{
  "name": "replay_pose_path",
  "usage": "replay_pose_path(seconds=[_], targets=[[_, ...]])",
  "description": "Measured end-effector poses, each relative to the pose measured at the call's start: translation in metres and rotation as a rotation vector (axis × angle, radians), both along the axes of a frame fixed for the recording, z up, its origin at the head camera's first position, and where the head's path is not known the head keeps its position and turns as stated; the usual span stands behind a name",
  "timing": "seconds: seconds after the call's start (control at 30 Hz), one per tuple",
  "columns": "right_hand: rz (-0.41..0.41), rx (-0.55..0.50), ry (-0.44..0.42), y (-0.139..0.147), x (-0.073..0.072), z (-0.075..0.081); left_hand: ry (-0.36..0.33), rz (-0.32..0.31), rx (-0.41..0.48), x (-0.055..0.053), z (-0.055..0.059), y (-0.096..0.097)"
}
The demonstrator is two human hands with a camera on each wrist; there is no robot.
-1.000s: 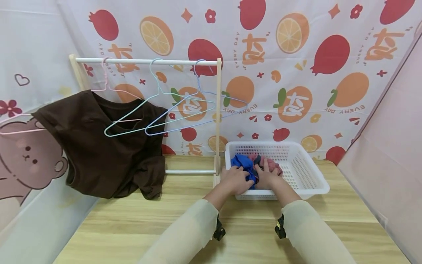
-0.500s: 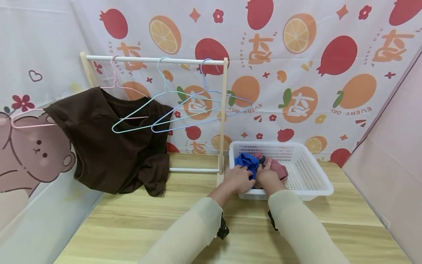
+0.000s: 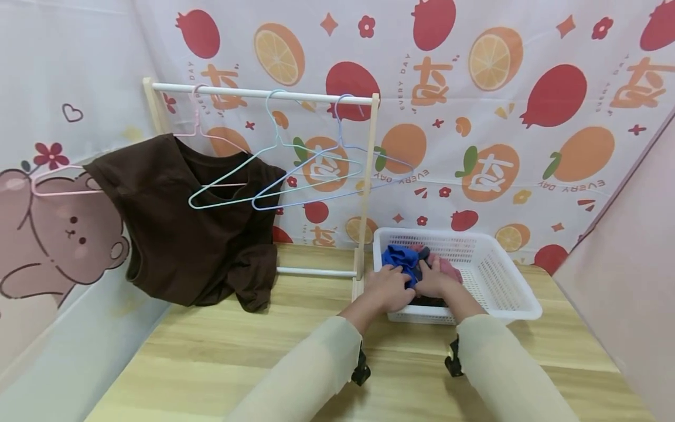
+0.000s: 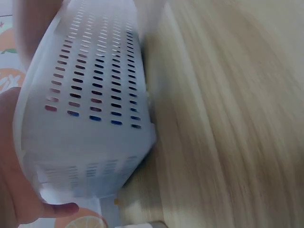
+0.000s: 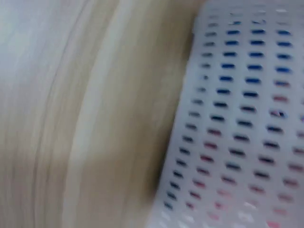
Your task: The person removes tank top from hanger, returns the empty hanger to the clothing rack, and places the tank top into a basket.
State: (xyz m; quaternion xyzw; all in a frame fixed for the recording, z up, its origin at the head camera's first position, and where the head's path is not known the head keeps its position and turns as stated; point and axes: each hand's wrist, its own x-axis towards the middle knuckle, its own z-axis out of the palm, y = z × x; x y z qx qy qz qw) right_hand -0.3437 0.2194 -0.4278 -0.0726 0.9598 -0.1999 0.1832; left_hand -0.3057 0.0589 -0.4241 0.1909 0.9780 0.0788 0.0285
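In the head view, a white perforated basket point(image 3: 519, 313) holds crumpled blue cloth point(image 3: 401, 256), pink cloth point(image 3: 449, 271) and dark cloth point(image 3: 428, 301). My left hand point(image 3: 387, 288) reaches over the front left corner, its fingers bent over the blue cloth. Beside it, my right hand point(image 3: 437, 283) reaches over the front rim into the dark and pink cloth, its fingertips partly hidden in the pile. The left wrist view shows my left hand point(image 4: 16, 190) along the basket's rim. In the right wrist view, blue and red patches show through the basket's slots point(image 5: 251, 80).
Left of the basket stands a rack with a white rail point(image 3: 248, 92) and wooden posts. A brown shirt point(image 3: 195, 234) hangs there on a pink hanger point(image 3: 198, 120), beside a mint hanger point(image 3: 276, 132) and a blue hanger point(image 3: 339, 132). The wooden table point(image 3: 253, 363) lies beneath.
My right hand reached deeper toward the blue cloth, then drew back right, its fingers spreading; dark cloth now shows near the front wall. My left hand stays on the blue cloth. The head view shifted slightly.
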Motion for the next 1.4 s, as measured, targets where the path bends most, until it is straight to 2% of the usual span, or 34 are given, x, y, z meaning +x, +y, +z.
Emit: replay_pose_path(seconds=[0.1, 0.23, 0.4, 0.5, 0.57, 0.63, 0.73, 0.8, 0.9, 0.97, 1.1, 1.27, 1.4], targets=[[0.037, 0.000, 0.015, 0.003, 0.000, 0.020, 0.056, 0.003, 0.074, -0.002, 0.003, -0.005], [0.091, 0.081, 0.095, -0.003, -0.002, 0.051, 0.102, 0.003, 0.215, -0.003, 0.007, -0.020], [0.042, 0.098, 0.260, -0.019, -0.006, 0.069, 0.136, -0.077, 0.332, 0.000, 0.013, -0.046], [0.017, 0.017, 0.367, -0.034, -0.010, 0.074, 0.199, -0.125, 0.348, 0.001, 0.022, -0.064], [0.018, -0.077, 0.417, -0.047, -0.013, 0.079, 0.247, -0.151, 0.359, 0.003, 0.031, -0.077], [0.029, -0.193, 0.439, -0.059, -0.016, 0.083, 0.327, -0.186, 0.352, 0.006, 0.039, -0.090], [0.044, -0.374, 0.459, -0.078, -0.020, 0.088, 0.466, -0.240, 0.352, 0.012, 0.053, -0.111], [0.043, -0.468, 0.479, -0.091, -0.023, 0.091, 0.610, -0.283, 0.362, 0.014, 0.062, -0.124], [0.034, -0.582, 0.508, -0.109, -0.027, 0.098, 0.791, -0.323, 0.359, 0.016, 0.080, -0.147], [0.021, -0.645, 0.524, -0.119, -0.028, 0.104, 0.924, -0.333, 0.343, 0.016, 0.094, -0.164], [-0.050, -0.692, 0.559, -0.133, -0.033, 0.114, 1.099, -0.315, 0.309, 0.014, 0.127, -0.204], [-0.131, -0.659, 0.586, -0.135, -0.040, 0.116, 1.218, -0.260, 0.292, 0.017, 0.163, -0.256], [-0.124, -0.680, 0.574, -0.136, -0.044, 0.112, 1.262, -0.149, 0.217, 0.018, 0.189, -0.298]])
